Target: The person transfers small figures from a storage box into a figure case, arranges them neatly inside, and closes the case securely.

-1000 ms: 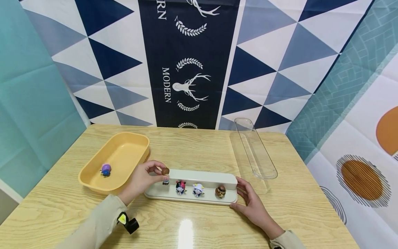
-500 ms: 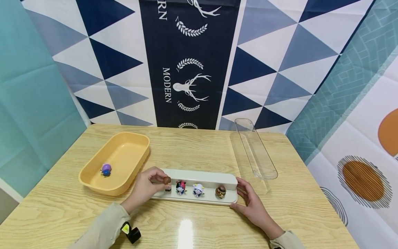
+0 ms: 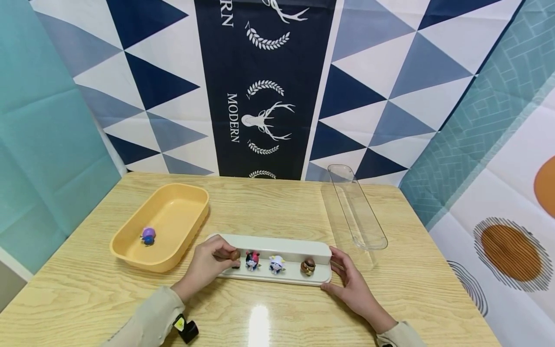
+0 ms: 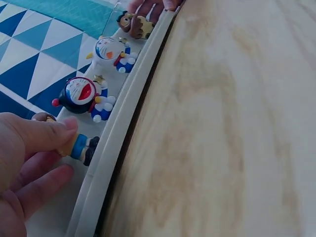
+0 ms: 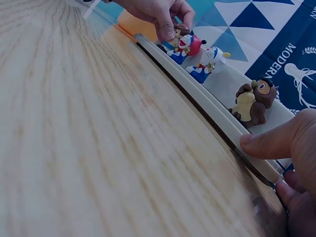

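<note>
At the left end of a long white display base [image 3: 286,245], my left hand [image 3: 208,262] pinches a brown-haired toy figurine [image 4: 78,146] between thumb and fingers. Its feet are at the base's floor in the left wrist view; whether they bear on it I cannot tell. Just right of it stands a black-and-red hooded figurine [image 3: 252,260], then a white hooded figurine [image 3: 276,264]. Farther right, past a wider gap, is a brown owl-like figurine [image 5: 253,102]. My right hand [image 3: 353,289] grips the right end of the base, thumb at its front edge.
A yellow-orange plastic bin [image 3: 182,202] stands at the left, with a purple-and-blue figurine [image 3: 148,235] lying inside. Behind the right hand lies a clear plastic cover [image 3: 360,212]. A patterned cloth [image 3: 264,86] hangs behind the wooden table [image 3: 269,207].
My left hand has moved right and slightly down with the brown-haired figurine, bringing it near the black-and-red one. The right hand keeps its place on the base.
</note>
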A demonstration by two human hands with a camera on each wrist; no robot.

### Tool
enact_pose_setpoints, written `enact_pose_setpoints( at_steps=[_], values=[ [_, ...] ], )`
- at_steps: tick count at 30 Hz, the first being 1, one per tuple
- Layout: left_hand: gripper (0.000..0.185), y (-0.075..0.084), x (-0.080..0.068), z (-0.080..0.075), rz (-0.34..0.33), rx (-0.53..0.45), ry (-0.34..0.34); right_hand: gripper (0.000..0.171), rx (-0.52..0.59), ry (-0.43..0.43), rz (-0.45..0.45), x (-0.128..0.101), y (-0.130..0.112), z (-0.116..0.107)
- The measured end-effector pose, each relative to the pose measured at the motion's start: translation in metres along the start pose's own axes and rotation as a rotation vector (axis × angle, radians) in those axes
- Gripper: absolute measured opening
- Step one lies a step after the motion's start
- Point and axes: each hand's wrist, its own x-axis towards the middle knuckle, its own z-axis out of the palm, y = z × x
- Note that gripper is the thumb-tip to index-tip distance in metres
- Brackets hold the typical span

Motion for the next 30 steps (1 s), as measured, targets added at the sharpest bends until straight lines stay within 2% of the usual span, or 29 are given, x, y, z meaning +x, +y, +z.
enact_pose_setpoints(
  at_steps=[11, 22, 30],
  values=[
    [0.034, -0.005, -0.002, 0.003, 0.129, 0.042, -0.002, 0.089, -0.012, 0.005, 0.001, 0.000, 0.001, -0.001],
    [0.036, -0.002, -0.002, -0.001, 0.135, 0.088, -0.010, 0.089, -0.001, -0.001, 0.001, 0.001, 0.000, -0.002],
    [0.039, 0.005, -0.001, -0.012, 0.109, 0.163, -0.019, 0.089, 0.003, -0.001, 0.001, 0.001, 0.000, -0.001]
  ],
)
